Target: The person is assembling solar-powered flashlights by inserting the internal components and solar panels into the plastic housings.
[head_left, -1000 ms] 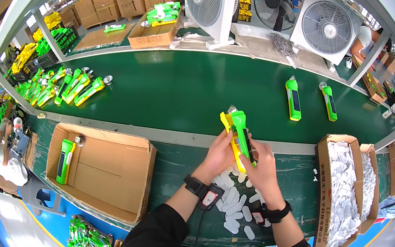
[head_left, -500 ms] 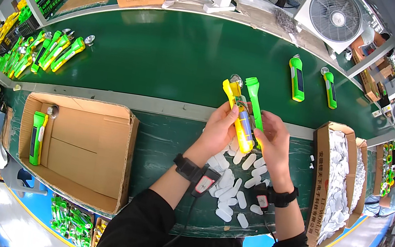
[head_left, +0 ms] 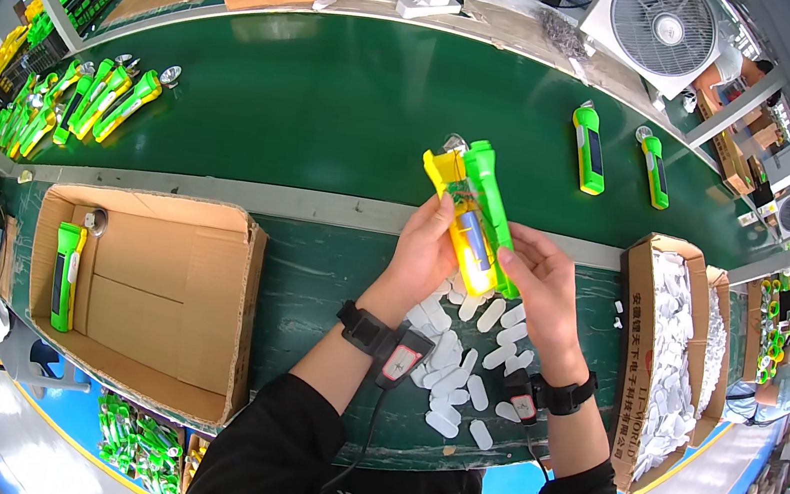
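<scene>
Gripping a green-and-yellow flashlight [head_left: 473, 220] in both hands, a person works above the near edge of a green conveyor belt [head_left: 334, 107]. The left hand [head_left: 427, 252] is wrapped around the yellow half from the left side, fingers curled shut on it, while the right hand [head_left: 539, 286] closes on the lower end from the right, thumb and fingertips pressed to the green shell. The flashlight stands nearly upright between the two hands, its lens end pointing away from the person and its yellow inner side facing the camera.

Just below the hands, a scatter of small white oval parts [head_left: 460, 357] lies on the dark green worktable [head_left: 309, 285]. Both wrists carry black straps with small devices.

To the left of the left hand sits an open cardboard box [head_left: 156, 294] with one finished green flashlight [head_left: 66, 274] lying along its far left wall. To the right of the right hand stands a narrow carton of white parts [head_left: 672, 357].

Beyond the hands, two green flashlights [head_left: 619, 159] lie on the belt to the right, well apart from the one being held, and a cluster of more flashlights [head_left: 93, 98] rests at the belt's far left. Two white fans [head_left: 653, 26] stand behind the belt.
</scene>
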`<state>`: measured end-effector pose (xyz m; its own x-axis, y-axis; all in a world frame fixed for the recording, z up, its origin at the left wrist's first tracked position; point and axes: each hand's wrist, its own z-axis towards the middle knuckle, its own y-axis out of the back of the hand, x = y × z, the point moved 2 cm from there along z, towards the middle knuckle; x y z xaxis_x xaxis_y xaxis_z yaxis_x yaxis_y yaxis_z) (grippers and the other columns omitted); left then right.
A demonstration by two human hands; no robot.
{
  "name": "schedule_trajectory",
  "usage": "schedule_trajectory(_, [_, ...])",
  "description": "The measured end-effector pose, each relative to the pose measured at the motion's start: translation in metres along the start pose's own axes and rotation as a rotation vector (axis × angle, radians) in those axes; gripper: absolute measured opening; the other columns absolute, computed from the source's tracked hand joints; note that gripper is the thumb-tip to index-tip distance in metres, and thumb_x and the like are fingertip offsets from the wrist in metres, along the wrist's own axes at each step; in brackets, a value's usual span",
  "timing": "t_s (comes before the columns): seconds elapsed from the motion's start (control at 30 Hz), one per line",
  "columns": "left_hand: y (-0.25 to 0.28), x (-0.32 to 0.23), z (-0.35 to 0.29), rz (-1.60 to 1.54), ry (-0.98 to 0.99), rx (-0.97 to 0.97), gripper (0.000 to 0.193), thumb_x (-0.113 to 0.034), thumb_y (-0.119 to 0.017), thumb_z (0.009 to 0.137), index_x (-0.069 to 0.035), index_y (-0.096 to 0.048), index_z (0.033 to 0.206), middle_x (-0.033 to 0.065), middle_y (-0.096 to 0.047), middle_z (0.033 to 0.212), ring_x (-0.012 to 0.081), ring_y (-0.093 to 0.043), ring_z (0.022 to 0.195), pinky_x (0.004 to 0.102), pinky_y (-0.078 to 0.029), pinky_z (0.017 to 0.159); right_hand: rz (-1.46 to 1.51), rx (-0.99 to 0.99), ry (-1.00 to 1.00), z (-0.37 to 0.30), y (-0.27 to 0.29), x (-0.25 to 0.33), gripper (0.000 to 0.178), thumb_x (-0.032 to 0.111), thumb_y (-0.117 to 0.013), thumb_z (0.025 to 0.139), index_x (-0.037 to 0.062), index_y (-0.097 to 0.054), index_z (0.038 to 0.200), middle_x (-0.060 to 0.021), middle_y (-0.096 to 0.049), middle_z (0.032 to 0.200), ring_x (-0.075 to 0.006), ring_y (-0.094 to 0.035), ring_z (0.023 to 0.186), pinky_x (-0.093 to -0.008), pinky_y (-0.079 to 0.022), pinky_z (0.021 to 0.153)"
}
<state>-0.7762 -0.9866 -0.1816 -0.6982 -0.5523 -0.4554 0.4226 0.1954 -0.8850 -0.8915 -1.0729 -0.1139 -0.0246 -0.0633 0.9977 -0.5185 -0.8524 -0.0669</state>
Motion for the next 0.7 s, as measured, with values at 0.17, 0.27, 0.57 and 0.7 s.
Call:
schedule_trajectory(0.17, [-0.003, 0.0, -0.002, -0.012, 0.018, -0.105, 0.041, -0.035, -0.035, 0.1, -0.003, -0.044, 0.122, 0.0142, -0.055, 0.115, 0.0266, -0.053, 0.112, 0.0437, -0.048, 0.092, -0.168, -0.01, 0.038, -0.006, -0.012, -0.011, 0.039, 0.005, -0.066, 0.083, -0.0097, -0.054, 0.116, -0.0169, -0.062, 0.11, -0.019, -0.061, 0.102, -0.0304, -0.049, 0.088])
schedule_trajectory(0.27, [-0.001, 0.0, -0.003, 0.078, 0.029, -0.162, 0.037, -0.034, -0.036, 0.1, -0.003, -0.046, 0.117, 0.0127, -0.056, 0.111, 0.0251, -0.056, 0.107, 0.0409, -0.051, 0.087, -0.268, -0.023, 0.087, -0.009, -0.021, -0.009, 0.038, 0.006, -0.068, 0.081, -0.0087, -0.056, 0.115, -0.0153, -0.064, 0.107, -0.0181, -0.062, 0.099, -0.0305, -0.051, 0.086])
schedule_trajectory(0.57, [0.0, -0.001, -0.002, 0.049, -0.027, -0.13, 0.039, -0.035, -0.038, 0.099, -0.004, -0.043, 0.121, 0.0119, -0.055, 0.112, 0.0222, -0.056, 0.103, 0.0364, -0.05, 0.085, -0.719, 0.021, 0.279, -0.006, -0.018, -0.01, 0.043, 0.015, -0.069, 0.079, -0.0013, -0.057, 0.117, -0.0165, -0.06, 0.097, -0.0258, -0.063, 0.088, -0.0331, -0.051, 0.075])
schedule_trajectory(0.7, [-0.005, -0.005, -0.002, 0.394, -0.101, -0.099, 0.042, -0.015, -0.059, 0.091, -0.002, -0.039, 0.126, 0.0104, -0.053, 0.112, 0.0219, -0.054, 0.106, 0.0376, -0.048, 0.088, -0.557, 0.114, 0.146, -0.006, -0.007, -0.008, 0.044, 0.017, -0.063, 0.085, 0.0017, -0.051, 0.125, -0.0169, -0.058, 0.101, -0.027, -0.06, 0.092, -0.0355, -0.049, 0.08])
